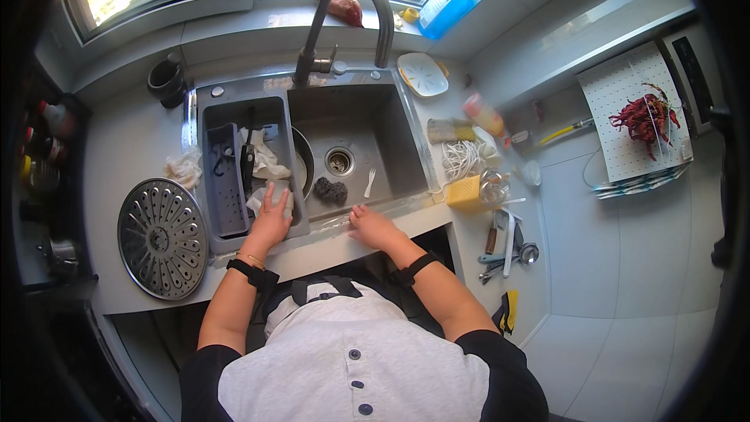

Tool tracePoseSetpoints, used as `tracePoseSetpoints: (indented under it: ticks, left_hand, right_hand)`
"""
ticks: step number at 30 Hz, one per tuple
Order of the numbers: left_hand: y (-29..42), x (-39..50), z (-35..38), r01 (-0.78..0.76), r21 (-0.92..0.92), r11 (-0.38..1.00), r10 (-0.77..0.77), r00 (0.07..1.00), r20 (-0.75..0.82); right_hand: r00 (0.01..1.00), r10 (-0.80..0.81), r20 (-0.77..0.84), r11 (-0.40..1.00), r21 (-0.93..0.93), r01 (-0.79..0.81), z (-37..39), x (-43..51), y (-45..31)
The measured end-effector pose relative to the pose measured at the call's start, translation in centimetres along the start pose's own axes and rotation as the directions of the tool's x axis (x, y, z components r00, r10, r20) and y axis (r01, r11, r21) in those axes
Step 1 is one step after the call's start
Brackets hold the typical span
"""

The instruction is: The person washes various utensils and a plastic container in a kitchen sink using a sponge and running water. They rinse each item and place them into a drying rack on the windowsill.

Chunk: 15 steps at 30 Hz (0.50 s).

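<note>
My left hand [272,224] reaches over the front of a grey drainer basin [300,211], its fingers apart above a crumpled white cloth or paper [255,202]. Whether the fingertips touch it is not clear. More crumpled white material [266,155] and a black-handled tool [247,164] lie in that basin, beside a narrow grey perforated tray [225,211]. My right hand [375,228] is at the sink's front edge, fingers bent, with nothing visible in it. Before it in the steel sink [375,123] are a dark scouring pad [331,190] and a small white fork [370,183].
A tall faucet [384,23] arches over the sink. A round perforated steel steamer plate [161,240] lies left, below a stone mortar [167,79]. To the right stand a white dish [423,74], a coil of white cord [461,159], a yellow grater box [464,193] and several utensils [508,246].
</note>
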<state>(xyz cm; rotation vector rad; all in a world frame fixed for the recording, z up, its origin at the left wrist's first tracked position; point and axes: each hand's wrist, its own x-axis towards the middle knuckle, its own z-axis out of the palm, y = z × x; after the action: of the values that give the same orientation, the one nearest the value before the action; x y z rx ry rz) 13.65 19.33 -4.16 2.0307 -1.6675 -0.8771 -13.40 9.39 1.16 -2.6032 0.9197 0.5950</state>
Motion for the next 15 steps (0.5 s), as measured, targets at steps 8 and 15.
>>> tracePoseSetpoints:
  ticks: [8,15]
  left_hand:
    - [-0.73,0.11,0.81,-0.057,-0.009,0.998,0.057,0.997,-0.055]
    - [-0.38,-0.11,0.29,-0.062,-0.007,0.998,0.061,0.996,-0.063]
  right_hand:
    - [0.999,-0.022,-0.043,1.0,-0.011,0.021,-0.05,0.08,0.12]
    - [0.997,-0.036,-0.069,0.999,0.006,0.036,-0.11,-0.14,0.09]
